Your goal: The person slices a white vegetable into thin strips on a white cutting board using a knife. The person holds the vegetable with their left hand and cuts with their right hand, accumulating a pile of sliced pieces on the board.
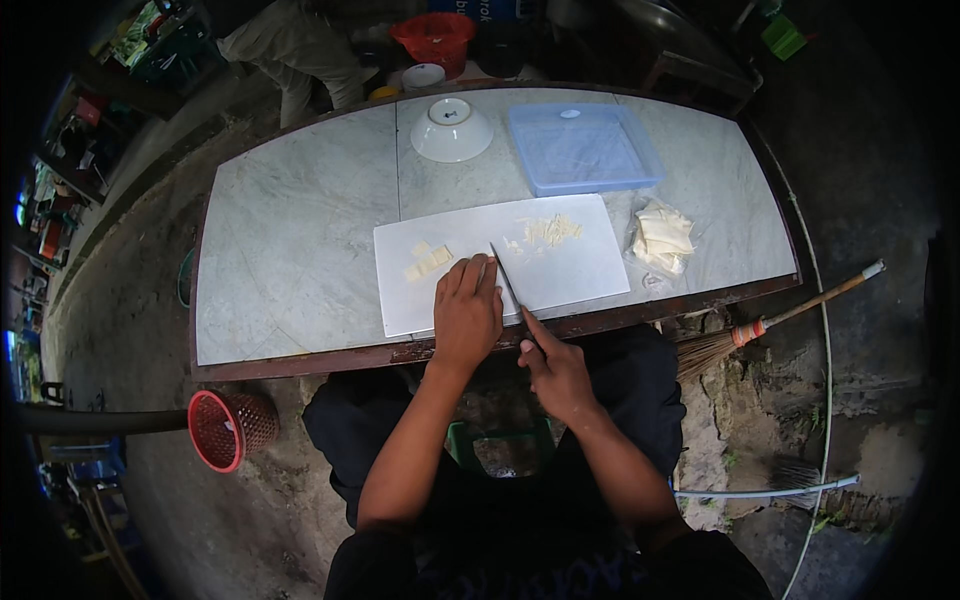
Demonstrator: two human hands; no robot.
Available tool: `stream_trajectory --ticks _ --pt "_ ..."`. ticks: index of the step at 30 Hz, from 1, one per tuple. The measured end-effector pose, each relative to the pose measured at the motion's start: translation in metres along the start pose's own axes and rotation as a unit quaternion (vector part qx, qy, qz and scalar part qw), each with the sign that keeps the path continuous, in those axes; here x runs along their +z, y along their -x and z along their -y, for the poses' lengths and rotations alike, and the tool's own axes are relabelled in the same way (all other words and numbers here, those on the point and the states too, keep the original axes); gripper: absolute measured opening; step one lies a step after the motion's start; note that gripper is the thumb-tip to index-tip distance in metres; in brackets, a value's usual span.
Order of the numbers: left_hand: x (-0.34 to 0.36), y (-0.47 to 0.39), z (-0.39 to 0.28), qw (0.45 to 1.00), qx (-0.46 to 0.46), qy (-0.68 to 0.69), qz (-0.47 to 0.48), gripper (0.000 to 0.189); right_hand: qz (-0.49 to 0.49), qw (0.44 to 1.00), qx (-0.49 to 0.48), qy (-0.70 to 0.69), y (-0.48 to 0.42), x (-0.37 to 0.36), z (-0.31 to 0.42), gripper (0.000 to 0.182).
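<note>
My right hand (557,367) grips the handle of a kitchen knife (507,279), its blade slanting away over a white cutting board (577,274). Flat on the board, beside the blade, rests my left hand (469,307) with its fingers together. A pale bit of food shows at its fingertips; most of whatever lies beneath is hidden. Left of that hand are several pale flat pieces (430,264). To the right of the knife lies a small heap of thin pale strips (553,230). A clear plastic bag with folded pale sheets (662,231) sits just past the board's right edge.
An upside-down white bowl (451,135) and a translucent blue plastic tray (581,146) stand at the back of the marble-look table (300,217). On the floor are a red basket (217,431) and a broom (739,334). Beyond the table a person's legs (307,64) show.
</note>
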State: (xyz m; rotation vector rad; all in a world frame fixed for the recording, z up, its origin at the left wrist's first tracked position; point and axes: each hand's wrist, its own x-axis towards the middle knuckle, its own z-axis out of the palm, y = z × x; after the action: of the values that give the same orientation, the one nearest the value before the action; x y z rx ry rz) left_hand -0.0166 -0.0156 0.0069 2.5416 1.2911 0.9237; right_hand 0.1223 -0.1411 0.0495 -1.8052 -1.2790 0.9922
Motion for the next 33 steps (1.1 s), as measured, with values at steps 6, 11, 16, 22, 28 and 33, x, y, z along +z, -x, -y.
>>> stream_trajectory --ticks 6,11,16,22,28,33 --pt "0.002 -0.001 -0.001 1.0 0.006 -0.014 0.001 0.044 -0.028 0.998 -0.022 0.06 -0.001 0.007 0.002 0.052" --pt "0.002 -0.003 0.001 1.0 0.014 -0.023 0.009 0.044 -0.019 0.998 -0.032 0.046 -0.007 0.005 0.0 0.052" --pt "0.004 -0.002 0.0 0.999 0.015 -0.03 0.0 0.045 -0.027 0.999 -0.032 0.032 0.007 0.002 -0.007 0.051" --pt "0.003 0.002 0.003 1.0 0.004 0.001 0.001 0.044 -0.039 0.999 0.034 0.006 -0.02 -0.002 -0.011 0.051" --pt "0.0 0.0 0.002 1.0 0.004 0.018 -0.002 0.042 -0.019 0.999 0.013 -0.024 -0.003 -0.001 -0.014 0.052" --pt "0.002 0.001 0.004 1.0 0.0 0.024 -0.009 0.041 0.0 1.0 0.014 -0.02 -0.001 0.002 -0.008 0.052"
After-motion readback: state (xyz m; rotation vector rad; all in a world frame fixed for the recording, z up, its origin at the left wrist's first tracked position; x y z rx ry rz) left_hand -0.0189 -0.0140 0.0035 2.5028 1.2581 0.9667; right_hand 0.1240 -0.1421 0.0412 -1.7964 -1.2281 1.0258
